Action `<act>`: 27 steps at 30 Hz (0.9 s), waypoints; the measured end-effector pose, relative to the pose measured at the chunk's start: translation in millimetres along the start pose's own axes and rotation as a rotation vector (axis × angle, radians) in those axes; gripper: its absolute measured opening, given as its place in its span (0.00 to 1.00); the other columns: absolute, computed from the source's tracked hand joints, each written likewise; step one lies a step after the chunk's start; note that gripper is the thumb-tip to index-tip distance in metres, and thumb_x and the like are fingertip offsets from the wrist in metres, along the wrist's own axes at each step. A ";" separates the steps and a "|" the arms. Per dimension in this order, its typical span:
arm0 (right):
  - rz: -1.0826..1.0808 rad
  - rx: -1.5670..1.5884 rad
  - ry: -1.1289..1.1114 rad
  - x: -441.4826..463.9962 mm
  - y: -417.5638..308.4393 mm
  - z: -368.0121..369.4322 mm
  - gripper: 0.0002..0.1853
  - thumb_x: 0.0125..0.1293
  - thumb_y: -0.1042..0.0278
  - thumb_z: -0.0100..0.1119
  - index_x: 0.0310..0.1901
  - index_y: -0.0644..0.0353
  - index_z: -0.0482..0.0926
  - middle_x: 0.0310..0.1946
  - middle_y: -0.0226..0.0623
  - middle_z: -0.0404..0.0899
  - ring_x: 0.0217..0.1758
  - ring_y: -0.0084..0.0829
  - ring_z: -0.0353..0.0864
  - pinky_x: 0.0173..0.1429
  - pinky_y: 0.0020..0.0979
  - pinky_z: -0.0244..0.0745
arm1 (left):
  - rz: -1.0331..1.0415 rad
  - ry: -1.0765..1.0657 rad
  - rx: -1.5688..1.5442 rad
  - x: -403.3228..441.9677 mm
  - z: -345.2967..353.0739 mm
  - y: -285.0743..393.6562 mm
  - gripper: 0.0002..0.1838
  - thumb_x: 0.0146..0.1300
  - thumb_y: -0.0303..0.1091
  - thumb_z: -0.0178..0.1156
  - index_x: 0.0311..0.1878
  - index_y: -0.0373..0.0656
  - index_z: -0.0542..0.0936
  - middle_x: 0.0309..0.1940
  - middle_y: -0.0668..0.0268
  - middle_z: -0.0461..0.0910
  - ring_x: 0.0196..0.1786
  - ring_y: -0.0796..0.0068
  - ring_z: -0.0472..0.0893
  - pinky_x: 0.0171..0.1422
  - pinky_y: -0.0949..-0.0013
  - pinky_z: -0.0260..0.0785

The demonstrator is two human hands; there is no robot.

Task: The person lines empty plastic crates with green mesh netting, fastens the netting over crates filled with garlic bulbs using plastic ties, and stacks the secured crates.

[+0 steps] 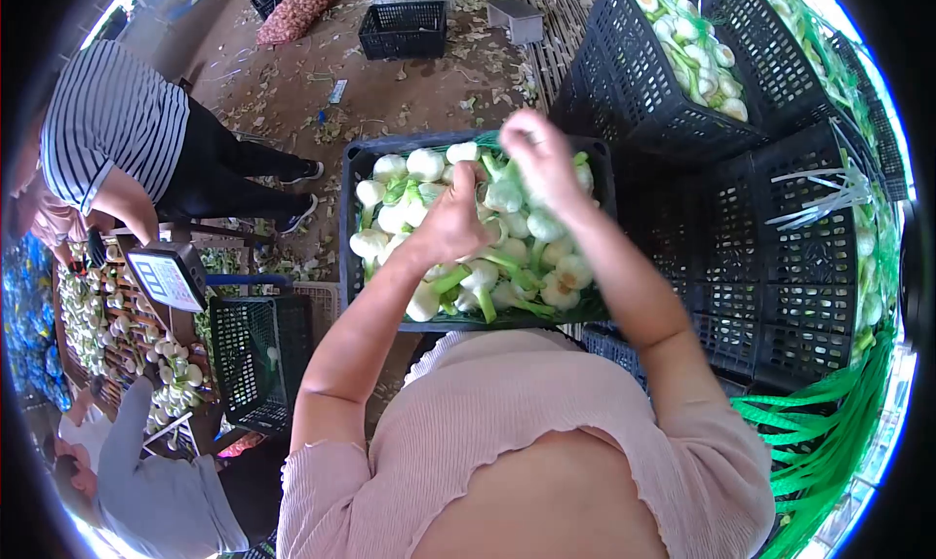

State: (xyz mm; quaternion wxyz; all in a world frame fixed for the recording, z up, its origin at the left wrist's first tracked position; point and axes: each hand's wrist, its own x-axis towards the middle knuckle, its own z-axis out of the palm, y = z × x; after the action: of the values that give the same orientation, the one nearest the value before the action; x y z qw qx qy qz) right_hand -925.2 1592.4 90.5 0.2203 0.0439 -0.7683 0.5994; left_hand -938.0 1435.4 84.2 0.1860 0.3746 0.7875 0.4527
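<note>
Where the black crate (348, 257) stands against the front of the wearer's body, white bulbs (425, 164) fill it from its left edge to its right edge, heaped and facing in many directions. They are rounded and slightly ribbed, mostly creamy white with a soft sheen, and many carry short, thick pale-green stems (487, 304). Near the close edge, right of the middle, one bulb (559, 291) shows tan, yellowish patches. Other stems lie slanted across the bulbs along that edge, and green netting (492, 140) shows along the far edge.

The left hand (453, 226) is over the middle of the crate, its fingers partly curled and one digit pointing towards the far edge; whether it grips anything cannot be told. The right hand (541, 159) is above the far edge, right of the middle, blurred, with its fingers bent; how far it is open and whether it has hold of anything cannot be told.

Beyond the right edge stand stacked crates (673, 111), the upper one holding similar bulbs, with green strips (829, 432) nearer the wearer. Well left of the crate, a person in a striped top (117, 120) stands near a device with a pale panel (168, 276).
</note>
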 end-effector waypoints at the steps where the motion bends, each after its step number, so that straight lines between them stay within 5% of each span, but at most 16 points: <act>1: 0.060 0.004 -0.008 -8.8 7.4 21.9 0.05 0.58 0.71 0.49 0.33 0.60 0.66 0.22 0.35 0.71 0.24 0.25 0.71 0.29 0.28 0.65 | 0.117 0.044 -0.033 7.7 8.8 -14.6 0.28 0.47 0.28 0.55 0.52 0.36 0.58 0.43 0.53 0.68 0.47 0.60 0.69 0.53 0.65 0.61; 2: 0.054 -0.375 -0.077 -18.4 -5.8 36.0 0.07 0.55 0.71 0.51 0.34 0.59 0.65 0.25 0.40 0.73 0.25 0.35 0.75 0.28 0.34 0.67 | 0.233 0.084 -0.064 13.4 18.4 -29.2 0.30 0.48 0.28 0.56 0.55 0.38 0.57 0.47 0.55 0.67 0.50 0.62 0.68 0.55 0.65 0.60; 3: -0.097 -0.339 -0.113 -24.0 1.1 41.9 0.09 0.51 0.71 0.53 0.33 0.59 0.65 0.28 0.43 0.73 0.28 0.42 0.75 0.28 0.38 0.68 | -0.038 0.194 -0.399 13.2 30.8 -41.2 0.26 0.53 0.29 0.52 0.55 0.41 0.57 0.45 0.58 0.68 0.46 0.66 0.69 0.53 0.66 0.62; 7: -0.242 -0.614 -0.330 -31.5 -25.1 37.0 0.18 0.48 0.74 0.55 0.43 0.62 0.64 0.30 0.35 0.73 0.29 0.35 0.73 0.33 0.32 0.69 | 0.103 0.274 -0.585 17.4 32.9 -24.8 0.21 0.54 0.29 0.51 0.53 0.41 0.63 0.38 0.61 0.72 0.40 0.72 0.71 0.48 0.71 0.64; 9: -0.497 -0.648 -0.434 -26.1 -17.7 36.1 0.24 0.48 0.73 0.57 0.49 0.64 0.63 0.29 0.34 0.73 0.31 0.35 0.72 0.37 0.33 0.68 | 0.173 0.304 -0.503 17.2 37.0 -29.8 0.17 0.55 0.30 0.50 0.49 0.41 0.67 0.35 0.62 0.73 0.38 0.74 0.71 0.46 0.72 0.64; 11: -0.439 -0.413 -0.462 -20.4 -21.1 16.3 0.30 0.47 0.66 0.60 0.52 0.66 0.61 0.33 0.36 0.72 0.37 0.35 0.70 0.44 0.35 0.65 | 0.246 0.338 -0.339 15.4 33.4 -39.7 0.12 0.55 0.32 0.49 0.43 0.40 0.72 0.33 0.63 0.73 0.36 0.75 0.71 0.44 0.73 0.64; 13: -0.351 -0.163 -0.347 -19.1 -40.1 -24.9 0.42 0.43 0.54 0.64 0.56 0.68 0.57 0.44 0.42 0.68 0.47 0.37 0.66 0.54 0.36 0.59 | -0.239 0.397 -0.714 23.8 31.6 -34.3 0.10 0.55 0.34 0.48 0.29 0.40 0.76 0.26 0.67 0.74 0.31 0.77 0.71 0.38 0.75 0.64; 14: -0.291 -0.036 -0.231 -22.3 -49.6 -55.3 0.50 0.39 0.46 0.67 0.58 0.70 0.53 0.52 0.47 0.63 0.55 0.39 0.63 0.60 0.37 0.54 | -0.268 0.420 -0.499 26.1 29.6 -39.9 0.09 0.54 0.34 0.48 0.29 0.41 0.76 0.25 0.67 0.73 0.28 0.79 0.69 0.33 0.75 0.61; 16: -0.158 -0.156 -0.116 -56.3 -43.2 -88.8 0.59 0.33 0.35 0.64 0.61 0.68 0.47 0.62 0.52 0.47 0.66 0.44 0.46 0.66 0.37 0.42 | -0.367 0.387 -0.658 26.7 28.3 -34.8 0.09 0.54 0.33 0.46 0.29 0.41 0.76 0.23 0.68 0.72 0.26 0.80 0.66 0.29 0.74 0.59; 18: -0.055 -0.734 -0.283 -81.2 -25.2 -79.0 0.68 0.26 0.28 0.62 0.63 0.67 0.40 0.63 0.55 0.41 0.68 0.50 0.37 0.67 0.42 0.34 | -0.461 0.457 -0.613 29.9 25.6 -15.7 0.10 0.54 0.32 0.45 0.28 0.40 0.76 0.21 0.68 0.70 0.23 0.80 0.63 0.26 0.74 0.56; 21: -0.074 -0.657 -0.316 -65.3 -6.2 -6.0 0.63 0.30 0.46 0.71 0.63 0.66 0.39 0.63 0.54 0.41 0.68 0.48 0.39 0.67 0.46 0.35 | -0.358 0.480 -0.445 31.2 34.0 -4.9 0.10 0.52 0.27 0.45 0.34 0.35 0.73 0.21 0.61 0.73 0.23 0.71 0.71 0.31 0.71 0.64; 22: -0.096 -0.660 -0.212 -57.8 7.0 17.9 0.51 0.38 0.53 0.67 0.61 0.65 0.48 0.62 0.52 0.44 0.66 0.44 0.44 0.67 0.43 0.39 | -0.289 0.503 -0.377 24.4 34.0 3.3 0.10 0.52 0.26 0.45 0.35 0.34 0.73 0.21 0.60 0.74 0.23 0.67 0.73 0.32 0.70 0.65; 23: 0.010 -0.271 -0.060 -50.6 36.7 33.3 0.42 0.43 0.56 0.64 0.57 0.66 0.54 0.60 0.51 0.49 0.63 0.42 0.51 0.65 0.41 0.46 | -0.254 0.414 -0.322 19.1 22.4 17.2 0.13 0.48 0.23 0.46 0.39 0.34 0.72 0.27 0.54 0.75 0.32 0.57 0.75 0.43 0.67 0.67; 25: 0.134 0.201 -0.026 -40.3 48.3 45.4 0.25 0.53 0.61 0.52 0.51 0.65 0.63 0.50 0.44 0.60 0.54 0.35 0.61 0.60 0.35 0.55 | 0.260 0.276 0.201 4.7 31.1 32.3 0.17 0.42 0.26 0.51 0.40 0.36 0.72 0.45 0.51 0.69 0.51 0.58 0.67 0.58 0.60 0.56; 27: 0.153 0.297 -0.174 -44.1 29.3 35.6 0.16 0.59 0.62 0.41 0.44 0.64 0.67 0.39 0.36 0.67 0.46 0.27 0.66 0.55 0.29 0.60 | 0.261 -0.027 0.685 -17.2 44.5 83.5 0.25 0.44 0.19 0.49 0.50 0.36 0.67 0.54 0.54 0.63 0.61 0.52 0.57 0.64 0.57 0.53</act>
State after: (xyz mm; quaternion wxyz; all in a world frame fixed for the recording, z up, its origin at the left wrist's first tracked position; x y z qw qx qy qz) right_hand -905.4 1558.4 40.3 0.0979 0.0690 -0.6886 0.7152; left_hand -863.5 1473.8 131.4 0.0008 0.5184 0.8365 0.1775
